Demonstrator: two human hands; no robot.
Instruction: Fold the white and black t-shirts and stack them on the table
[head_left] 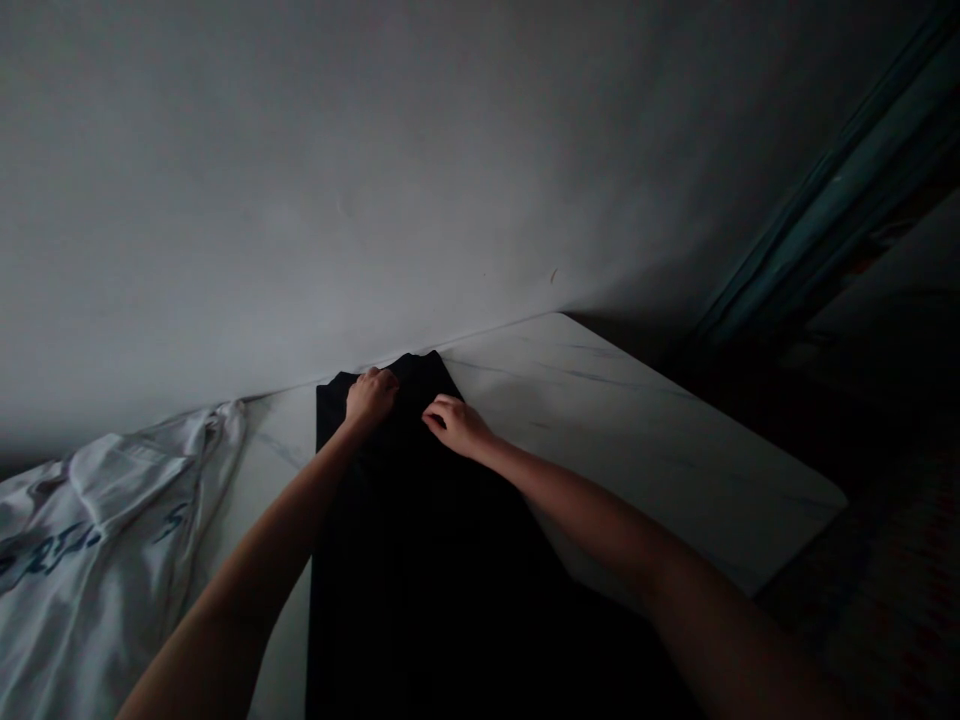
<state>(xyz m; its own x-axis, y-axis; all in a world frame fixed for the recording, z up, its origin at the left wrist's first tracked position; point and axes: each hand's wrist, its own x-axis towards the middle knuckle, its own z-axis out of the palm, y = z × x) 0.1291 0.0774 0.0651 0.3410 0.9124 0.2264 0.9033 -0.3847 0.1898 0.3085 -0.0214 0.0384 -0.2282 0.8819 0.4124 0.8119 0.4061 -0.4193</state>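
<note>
A long black garment (420,540) lies spread on the table, its far end reaching the wall; the dim light hides its exact kind. Near that far end, my left hand (373,395) is closed on the dark cloth with its fingers curled. My right hand (456,425) is a little nearer and to the right, thumb and fingers pinched together at the same cloth. Any fold between these fingertips is too dark to make out clearly.
The white marbled table (600,400) stands against a pale wall (450,180). A rumpled white cloth garment (112,530) with dark lettering lies at the left. Beyond the table's right edge are a dark area and a teal strip (817,200).
</note>
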